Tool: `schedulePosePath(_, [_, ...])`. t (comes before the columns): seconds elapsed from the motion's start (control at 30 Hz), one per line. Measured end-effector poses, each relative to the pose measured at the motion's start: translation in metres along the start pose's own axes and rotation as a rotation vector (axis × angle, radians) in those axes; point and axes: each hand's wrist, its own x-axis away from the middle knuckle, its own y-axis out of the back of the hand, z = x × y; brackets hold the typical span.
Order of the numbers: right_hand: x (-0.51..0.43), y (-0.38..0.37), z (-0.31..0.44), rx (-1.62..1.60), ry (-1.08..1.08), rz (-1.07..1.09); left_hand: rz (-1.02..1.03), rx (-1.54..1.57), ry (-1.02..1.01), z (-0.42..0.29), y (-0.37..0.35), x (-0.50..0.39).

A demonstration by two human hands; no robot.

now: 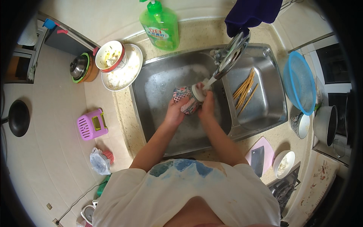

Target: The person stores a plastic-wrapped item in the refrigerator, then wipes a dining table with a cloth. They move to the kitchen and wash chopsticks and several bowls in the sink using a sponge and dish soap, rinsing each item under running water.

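Observation:
Over the left basin of a stainless steel double sink point(153, 113), my left hand point(176, 112) grips a patterned bowl point(188, 103) by its decorated outer side. The bowl is tilted, its pale base ring turned towards the faucet. My right hand point(208, 106) holds the bowl's other side close to the base. A stream of water from the chrome faucet point(231, 59) falls at the bowl and my right hand. Something pale, its kind unclear, shows beside my right fingers under the stream. Suds and cloudy water lie in the basin below. Several wooden chopsticks point(246, 88) rest in the right basin.
A green dish soap bottle point(161, 28) stands behind the sink. To the left, used bowls point(109, 56) sit on a soiled plate point(127, 71). A blue plastic basket point(299, 82), a cleaver point(257, 161) on a pink board point(268, 150) and a white bowl point(284, 164) are at the right.

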Motion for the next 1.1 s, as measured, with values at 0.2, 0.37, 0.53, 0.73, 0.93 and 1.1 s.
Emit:
schedulePosePath(0.2, [0.04,0.011,-0.022,0.89,0.486,0.21,-0.045,-0.083,-0.053,0.011,0.023,-0.022])
schedulePosePath(0.37, [0.014,0.024,0.024,1.258,-0.041,0.766,-0.078,-0.105,-0.042,0.007,0.029,-0.03])
schedulePosePath(0.53, [-0.03,0.007,0.055,1.229,0.227,0.451,-0.18,-0.104,0.01,0.008,0.022,-0.061])
schedulePosePath(0.73, [-0.07,-0.012,0.02,1.035,0.263,0.15,0.104,-0.928,-0.066,0.03,0.03,-0.093])
schedulePosePath(0.93, [-0.085,0.023,-0.026,0.76,-0.036,0.102,0.458,-1.338,-0.042,0.011,0.039,-0.081])
schedulePosePath(1.1, [-0.071,0.017,-0.029,0.337,-0.582,0.412,0.371,-1.097,-0.021,0.007,0.04,-0.052])
